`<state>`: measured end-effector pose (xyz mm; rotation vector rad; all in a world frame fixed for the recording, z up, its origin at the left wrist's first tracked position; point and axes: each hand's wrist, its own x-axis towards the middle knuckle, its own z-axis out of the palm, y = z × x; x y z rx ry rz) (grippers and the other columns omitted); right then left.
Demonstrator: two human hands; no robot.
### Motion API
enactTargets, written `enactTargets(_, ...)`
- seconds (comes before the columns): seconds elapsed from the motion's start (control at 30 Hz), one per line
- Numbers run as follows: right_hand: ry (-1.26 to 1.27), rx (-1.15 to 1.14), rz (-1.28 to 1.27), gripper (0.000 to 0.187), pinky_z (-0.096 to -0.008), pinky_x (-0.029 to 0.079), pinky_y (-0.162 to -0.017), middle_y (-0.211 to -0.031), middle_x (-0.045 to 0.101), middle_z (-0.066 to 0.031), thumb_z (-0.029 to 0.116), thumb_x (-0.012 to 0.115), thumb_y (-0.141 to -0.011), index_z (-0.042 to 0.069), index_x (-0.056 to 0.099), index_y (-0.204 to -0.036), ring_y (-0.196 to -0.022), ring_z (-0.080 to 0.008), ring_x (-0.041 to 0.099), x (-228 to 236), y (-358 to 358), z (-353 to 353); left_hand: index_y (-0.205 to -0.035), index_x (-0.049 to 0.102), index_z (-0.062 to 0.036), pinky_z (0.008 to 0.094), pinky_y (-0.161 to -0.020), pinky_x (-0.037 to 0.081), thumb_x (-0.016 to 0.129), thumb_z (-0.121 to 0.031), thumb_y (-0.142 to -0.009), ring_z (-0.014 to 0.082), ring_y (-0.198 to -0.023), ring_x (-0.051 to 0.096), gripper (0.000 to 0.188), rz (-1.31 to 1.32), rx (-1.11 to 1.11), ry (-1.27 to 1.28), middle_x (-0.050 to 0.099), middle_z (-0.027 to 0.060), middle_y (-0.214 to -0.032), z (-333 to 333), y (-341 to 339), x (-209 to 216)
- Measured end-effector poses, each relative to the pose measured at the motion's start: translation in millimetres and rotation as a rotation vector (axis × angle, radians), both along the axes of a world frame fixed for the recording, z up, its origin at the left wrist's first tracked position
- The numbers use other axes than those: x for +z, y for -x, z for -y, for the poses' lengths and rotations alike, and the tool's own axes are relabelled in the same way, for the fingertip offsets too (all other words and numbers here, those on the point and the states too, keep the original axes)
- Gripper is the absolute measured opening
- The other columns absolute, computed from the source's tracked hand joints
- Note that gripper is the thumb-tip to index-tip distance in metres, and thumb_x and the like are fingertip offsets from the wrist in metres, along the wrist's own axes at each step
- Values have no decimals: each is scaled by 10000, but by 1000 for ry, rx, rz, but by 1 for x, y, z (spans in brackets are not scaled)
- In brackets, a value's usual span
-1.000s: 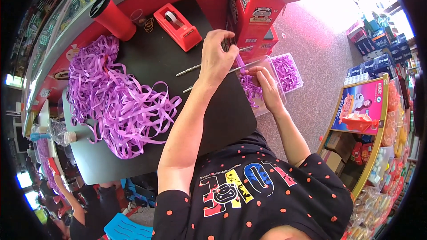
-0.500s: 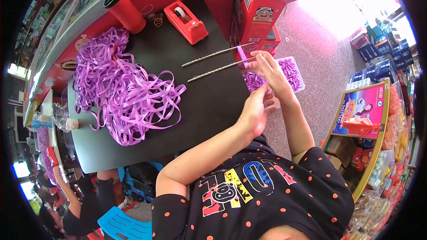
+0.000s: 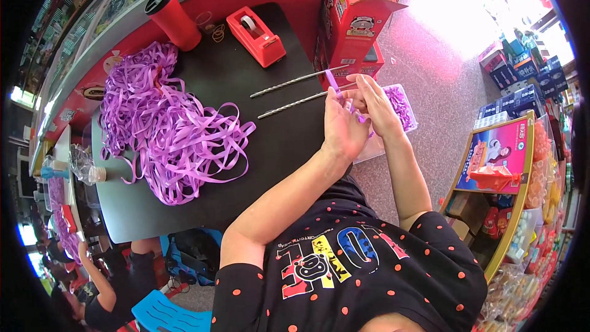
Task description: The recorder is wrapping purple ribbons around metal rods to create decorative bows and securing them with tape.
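Where the two hands come together off the right end of the black table, item one: purple ribbon strip, narrow, flat, spanning two twisted metal rods. Position: at the fingertips, on their far left side. Long axis: runs away from the wearer, crosswise to the rods; far end at the far rod, near end down among the fingers.

Nearer hand: left hand, partly curled, a tip touching the strip's near end; whether it pinches cannot be told. Right hand: just beside it, fingers loosely bent and reaching left toward the strip; hold hidden by overlap, cannot be told.

Item two: far rod and near rod, a roughly parallel pair, apart. Long axes run leftward from the hands, left ends pointing slightly back toward the wearer; right ends lie by the fingers, the near one partly covered.

Surroundings: heap of purple ribbon, well left of the hands; red tape dispenser, beyond and left; clear tub of purple pieces, just right of the right hand; red carton, beyond both hands.
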<state>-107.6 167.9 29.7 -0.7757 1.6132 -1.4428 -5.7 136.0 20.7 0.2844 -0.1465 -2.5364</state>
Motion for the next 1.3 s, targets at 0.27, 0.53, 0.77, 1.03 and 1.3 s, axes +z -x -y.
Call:
enactTargets(0.27,140,-48,-342,255,-172,401,-614,-967,698,-53,205,491,-980,31,613,-1120,-702,-18,522,27,7,16,-1493,-32,-224,543,-1116,15,383,-688,-870,277,-1438,-62,881,164,-22,-43,-63,66,-1564,-1,-6,1)
enactTargets(0.53,262,151,-564,266,-247,444,-907,-1006,691,-90,175,574,-926,-9,665,-1096,-980,-133,622,51,-4,138,-1496,-88,-242,529,-1119,-8,385,-725,-844,265,-1443,-94,940,176,-9,-27,-70,62,-1573,-5,-6,-7)
enactTargets(0.77,-62,322,-352,227,-207,302,-488,-752,667,13,252,674,-851,35,717,-901,-554,-26,432,46,-8,209,-1496,-84,-217,484,-1128,-22,363,-754,-831,247,-1443,-106,964,169,-32,-32,-74,43,-1577,-6,-6,-5)
enactTargets(1.03,-305,378,-198,215,-191,231,-436,-668,606,28,253,730,-804,44,688,-771,-484,-14,342,51,-5,225,-1488,-120,-270,515,-1125,-29,349,-733,-855,291,-1436,-120,913,139,-30,-37,-95,59,-1573,-5,-2,-10)
enactTargets(1.3,-212,358,10,183,-186,222,-436,-664,557,49,231,749,-785,79,658,-736,-506,-20,350,59,-6,215,-1491,-84,-188,485,-1132,-23,366,-764,-822,260,-1439,-121,990,143,-42,-49,-93,60,-1575,-4,-2,-9)
